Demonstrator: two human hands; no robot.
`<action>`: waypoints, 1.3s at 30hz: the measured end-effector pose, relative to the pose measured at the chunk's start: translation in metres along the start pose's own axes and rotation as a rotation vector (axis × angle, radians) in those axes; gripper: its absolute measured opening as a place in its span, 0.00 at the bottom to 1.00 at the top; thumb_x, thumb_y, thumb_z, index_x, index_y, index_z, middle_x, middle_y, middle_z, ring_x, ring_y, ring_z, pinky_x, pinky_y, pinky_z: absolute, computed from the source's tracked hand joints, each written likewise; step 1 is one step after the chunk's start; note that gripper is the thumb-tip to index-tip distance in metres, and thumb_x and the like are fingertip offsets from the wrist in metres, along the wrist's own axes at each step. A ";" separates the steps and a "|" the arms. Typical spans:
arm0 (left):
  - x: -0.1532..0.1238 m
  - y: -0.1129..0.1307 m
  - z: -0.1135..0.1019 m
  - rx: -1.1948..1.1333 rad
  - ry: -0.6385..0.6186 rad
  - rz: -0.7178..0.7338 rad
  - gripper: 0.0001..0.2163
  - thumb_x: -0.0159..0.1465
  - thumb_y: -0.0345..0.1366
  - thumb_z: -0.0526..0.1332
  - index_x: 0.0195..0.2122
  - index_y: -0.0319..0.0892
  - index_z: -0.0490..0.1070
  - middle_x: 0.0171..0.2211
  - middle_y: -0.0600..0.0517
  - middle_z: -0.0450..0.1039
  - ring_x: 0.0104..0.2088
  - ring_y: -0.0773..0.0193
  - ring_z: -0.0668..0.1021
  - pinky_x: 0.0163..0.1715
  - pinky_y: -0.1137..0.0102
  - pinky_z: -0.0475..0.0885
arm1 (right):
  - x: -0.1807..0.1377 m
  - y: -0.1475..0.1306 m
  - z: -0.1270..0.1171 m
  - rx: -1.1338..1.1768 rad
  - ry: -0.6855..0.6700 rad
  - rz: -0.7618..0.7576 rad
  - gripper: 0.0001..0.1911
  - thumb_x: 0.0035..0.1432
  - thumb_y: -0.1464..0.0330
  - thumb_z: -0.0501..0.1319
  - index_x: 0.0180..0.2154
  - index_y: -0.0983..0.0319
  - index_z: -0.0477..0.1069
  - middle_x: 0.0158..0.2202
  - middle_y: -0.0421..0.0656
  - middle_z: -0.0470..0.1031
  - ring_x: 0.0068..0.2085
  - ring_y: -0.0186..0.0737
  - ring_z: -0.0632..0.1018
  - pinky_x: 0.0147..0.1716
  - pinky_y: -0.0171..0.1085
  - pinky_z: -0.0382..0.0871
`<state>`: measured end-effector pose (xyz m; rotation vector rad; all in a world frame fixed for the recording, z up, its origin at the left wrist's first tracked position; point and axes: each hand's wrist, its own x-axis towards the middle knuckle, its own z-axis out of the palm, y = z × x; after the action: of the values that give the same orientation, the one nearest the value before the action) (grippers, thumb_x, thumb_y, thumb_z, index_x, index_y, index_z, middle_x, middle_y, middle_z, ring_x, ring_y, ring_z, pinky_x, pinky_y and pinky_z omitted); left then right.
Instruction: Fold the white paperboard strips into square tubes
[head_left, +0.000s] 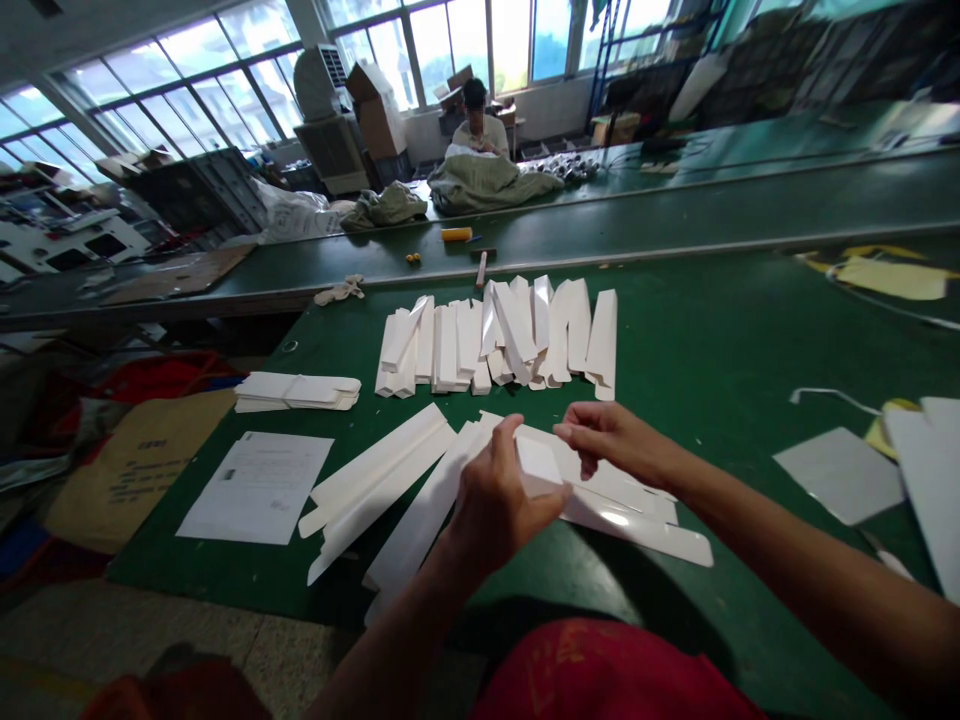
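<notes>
White carton blank is being held just above the near middle of the green table, between both hands. It is showing as plain white card, glossy, with one squarish end flap being turned up towards the camera; the rest of its length is being hidden behind the hand and against other flat blanks lying under it.

Left hand is being kept closed around the blank's end, thumb up along the flap's left edge, wrist bent inward, forearm coming in from bottom centre. Right hand is being held just right of the flap, palm down, fingers curled in, tips at the flap's right edge; actual grip there cannot be told. Right forearm is coming in from the lower right.

More long blanks are being fanned out just left of the hands. A row of folded cartons is being kept behind, well apart from the hands. A banded stack and a printed sheet are lying at the table's left edge. A co-worker is being seen seated at the far bench.
</notes>
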<state>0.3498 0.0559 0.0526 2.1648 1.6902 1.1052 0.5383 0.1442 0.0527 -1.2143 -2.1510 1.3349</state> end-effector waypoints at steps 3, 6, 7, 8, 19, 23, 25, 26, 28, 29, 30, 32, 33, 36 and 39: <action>0.004 -0.037 0.012 0.169 -0.073 -0.089 0.42 0.53 0.42 0.74 0.64 0.37 0.52 0.52 0.38 0.73 0.52 0.47 0.78 0.50 0.58 0.76 | 0.010 0.063 0.039 -0.436 0.094 0.112 0.23 0.57 0.55 0.63 0.46 0.66 0.70 0.48 0.59 0.76 0.47 0.55 0.78 0.45 0.49 0.72; -0.011 -0.073 0.030 0.396 -0.139 -0.199 0.55 0.47 0.48 0.76 0.69 0.34 0.46 0.52 0.36 0.71 0.51 0.45 0.77 0.52 0.54 0.72 | 0.006 0.117 0.080 -0.594 0.104 0.160 0.48 0.38 0.63 0.75 0.60 0.69 0.63 0.66 0.69 0.57 0.65 0.75 0.59 0.57 0.66 0.55; -0.021 -0.083 0.035 0.478 -0.168 -0.219 0.58 0.45 0.50 0.77 0.70 0.34 0.46 0.54 0.35 0.69 0.52 0.43 0.75 0.53 0.51 0.71 | 0.003 0.130 0.089 -0.636 0.107 0.161 0.51 0.38 0.64 0.75 0.63 0.69 0.60 0.68 0.69 0.53 0.67 0.75 0.55 0.59 0.68 0.51; -0.033 -0.092 0.040 0.553 -0.202 -0.236 0.59 0.44 0.50 0.77 0.70 0.35 0.46 0.57 0.32 0.67 0.55 0.40 0.73 0.54 0.47 0.69 | 0.001 0.141 0.095 -0.672 0.112 0.157 0.52 0.40 0.63 0.74 0.64 0.69 0.58 0.70 0.67 0.49 0.68 0.73 0.53 0.60 0.67 0.48; -0.076 -0.157 0.042 0.522 -0.245 -0.438 0.34 0.59 0.32 0.65 0.67 0.45 0.58 0.64 0.39 0.64 0.63 0.41 0.66 0.59 0.42 0.62 | 0.029 0.164 0.062 -0.894 0.210 0.145 0.34 0.55 0.56 0.64 0.59 0.67 0.63 0.58 0.61 0.67 0.55 0.63 0.67 0.48 0.54 0.62; -0.064 -0.171 0.027 0.448 -0.062 -0.557 0.28 0.62 0.26 0.57 0.64 0.40 0.62 0.65 0.34 0.60 0.66 0.36 0.59 0.59 0.34 0.53 | 0.030 0.162 0.053 -0.902 0.265 0.189 0.26 0.55 0.55 0.64 0.48 0.67 0.70 0.47 0.60 0.72 0.49 0.62 0.69 0.43 0.51 0.64; -0.061 -0.167 0.028 0.345 0.013 -0.599 0.27 0.63 0.27 0.56 0.64 0.37 0.61 0.65 0.32 0.58 0.67 0.35 0.57 0.60 0.34 0.52 | 0.024 0.163 0.046 -0.891 0.305 0.203 0.28 0.56 0.54 0.62 0.49 0.69 0.70 0.46 0.61 0.71 0.48 0.63 0.69 0.44 0.52 0.65; -0.059 -0.162 0.032 0.268 0.028 -0.604 0.26 0.63 0.28 0.57 0.64 0.36 0.62 0.63 0.32 0.59 0.66 0.37 0.59 0.60 0.36 0.54 | 0.019 0.163 0.042 -0.889 0.325 0.209 0.31 0.56 0.53 0.62 0.52 0.70 0.69 0.46 0.61 0.71 0.49 0.63 0.69 0.45 0.52 0.65; -0.055 -0.147 0.045 0.070 0.018 -0.599 0.28 0.60 0.33 0.63 0.63 0.37 0.62 0.60 0.34 0.65 0.61 0.42 0.67 0.59 0.44 0.62 | 0.007 0.162 0.036 -0.838 0.337 0.177 0.35 0.55 0.54 0.62 0.56 0.72 0.66 0.50 0.61 0.70 0.51 0.62 0.69 0.49 0.52 0.65; -0.052 -0.138 0.053 -0.037 0.003 -0.593 0.31 0.58 0.36 0.66 0.63 0.38 0.62 0.58 0.35 0.67 0.57 0.45 0.72 0.56 0.49 0.67 | 0.000 0.159 0.035 -0.773 0.321 0.134 0.36 0.55 0.54 0.62 0.57 0.72 0.65 0.52 0.61 0.69 0.52 0.61 0.68 0.51 0.51 0.65; -0.049 -0.129 0.060 -0.150 -0.013 -0.586 0.34 0.56 0.39 0.68 0.63 0.38 0.61 0.57 0.36 0.68 0.54 0.48 0.75 0.53 0.53 0.71 | -0.007 0.155 0.034 -0.684 0.283 0.075 0.36 0.55 0.54 0.62 0.58 0.71 0.65 0.53 0.60 0.69 0.54 0.60 0.68 0.53 0.50 0.65; -0.040 -0.110 0.069 -0.384 -0.029 -0.558 0.36 0.58 0.45 0.67 0.65 0.40 0.59 0.58 0.36 0.69 0.52 0.51 0.78 0.49 0.57 0.74 | -0.020 0.143 0.037 -0.463 0.156 -0.063 0.36 0.54 0.52 0.62 0.58 0.68 0.66 0.56 0.58 0.68 0.56 0.60 0.68 0.56 0.50 0.64; -0.035 -0.101 0.070 -0.515 -0.028 -0.539 0.35 0.60 0.48 0.64 0.66 0.41 0.57 0.58 0.37 0.70 0.52 0.52 0.78 0.49 0.58 0.74 | -0.025 0.135 0.040 -0.362 0.089 -0.119 0.36 0.54 0.51 0.62 0.59 0.66 0.66 0.57 0.57 0.67 0.57 0.59 0.68 0.57 0.51 0.65; -0.022 -0.075 0.062 -0.994 0.064 -0.520 0.34 0.61 0.52 0.61 0.65 0.43 0.56 0.55 0.40 0.72 0.55 0.52 0.76 0.54 0.55 0.71 | -0.034 0.107 0.056 -0.180 -0.051 -0.193 0.38 0.54 0.49 0.61 0.60 0.63 0.66 0.58 0.56 0.67 0.57 0.60 0.69 0.57 0.52 0.66; -0.012 -0.053 0.047 -1.226 0.222 -0.528 0.36 0.51 0.48 0.71 0.59 0.44 0.62 0.47 0.45 0.75 0.50 0.54 0.78 0.56 0.54 0.70 | -0.033 0.077 0.078 -0.093 -0.045 -0.194 0.42 0.54 0.49 0.61 0.64 0.63 0.60 0.63 0.57 0.63 0.62 0.62 0.66 0.61 0.56 0.61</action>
<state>0.3389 0.0765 -0.0148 0.8152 1.0082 1.5976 0.5439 0.0889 -0.0477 -0.9867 -2.3179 1.2037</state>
